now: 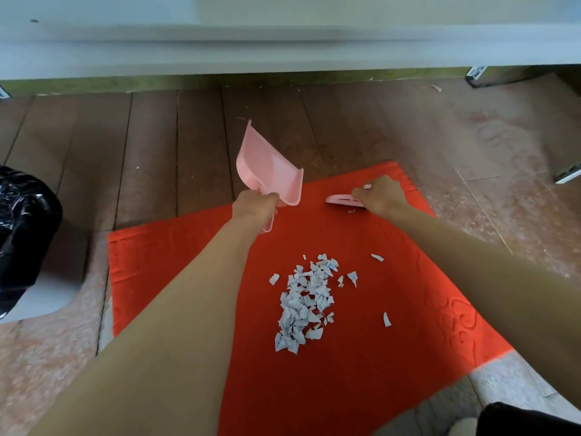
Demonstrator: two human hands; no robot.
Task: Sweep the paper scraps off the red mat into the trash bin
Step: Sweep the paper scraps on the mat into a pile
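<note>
Dark wood plank floor (151, 146); pinkish tile (503, 136) right; white ledge (220, 51) beyond.

One red mat (345, 388). One pink dustpan (267, 165) and one pink hand brush (342, 199). One trash bin (41, 297), with one black bag (22, 221) in it. Two hands, the left hand (256, 204) and the right hand (382, 195). One heap of paper scraps (305, 303), its pieces too many to count; five larger scraps lie apart from it, and one tiny bit lies by the brush.

Bare red mat (151, 262) lies open left of the paper scraps (303, 303); the trash bin (25, 228) stands beyond its left edge.
</note>
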